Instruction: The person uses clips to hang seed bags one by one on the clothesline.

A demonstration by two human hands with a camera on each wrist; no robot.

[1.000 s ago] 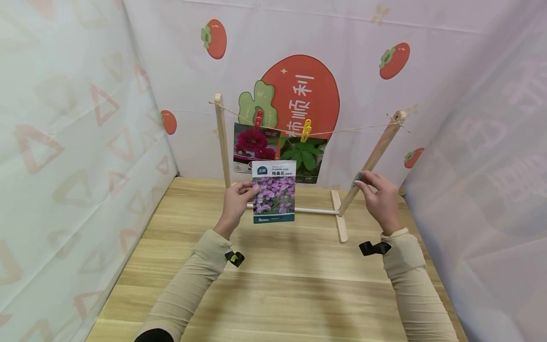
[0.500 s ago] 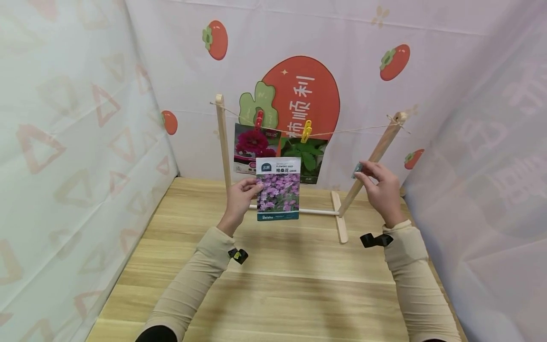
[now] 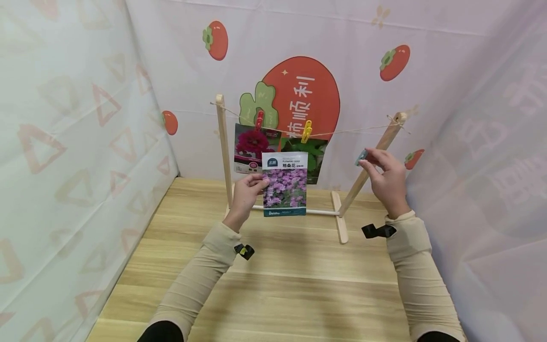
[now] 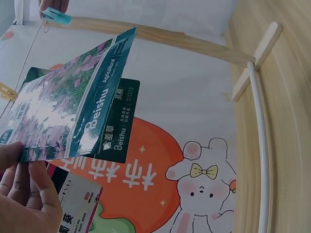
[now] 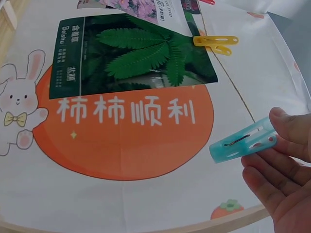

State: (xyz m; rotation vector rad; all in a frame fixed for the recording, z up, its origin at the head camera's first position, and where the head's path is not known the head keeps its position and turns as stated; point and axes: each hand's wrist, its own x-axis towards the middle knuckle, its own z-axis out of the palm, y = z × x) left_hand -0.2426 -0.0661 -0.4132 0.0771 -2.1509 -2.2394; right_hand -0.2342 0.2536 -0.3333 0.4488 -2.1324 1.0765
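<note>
My left hand [image 3: 248, 197] pinches the left edge of a seed packet [image 3: 285, 187] with purple flowers, held upright in front of the line. In my right hand [image 3: 388, 178] is a translucent teal clothespin [image 5: 243, 141], gripped by its tail end between thumb and fingers, near the right post. Behind the held packet, two more packets hang from a thin string [image 3: 354, 129]. A red clothespin [image 3: 259, 120] holds the magenta-flower packet [image 3: 252, 142]. The green-leaf packet [image 5: 136, 53] hangs from a yellow clothespin [image 3: 306, 131], partly hidden in the head view.
The string is tied between a left wooden post [image 3: 224, 152] and a slanting right post [image 3: 376, 156]. A white rod [image 3: 322, 212] joins their feet on the wooden table [image 3: 282, 285]. Printed cloth walls [image 3: 179, 57] stand behind and at both sides.
My left hand has moved the purple-flower packet right and slightly up, covering more of the green-leaf packet. The right hand has risen a little with the teal clothespin.
</note>
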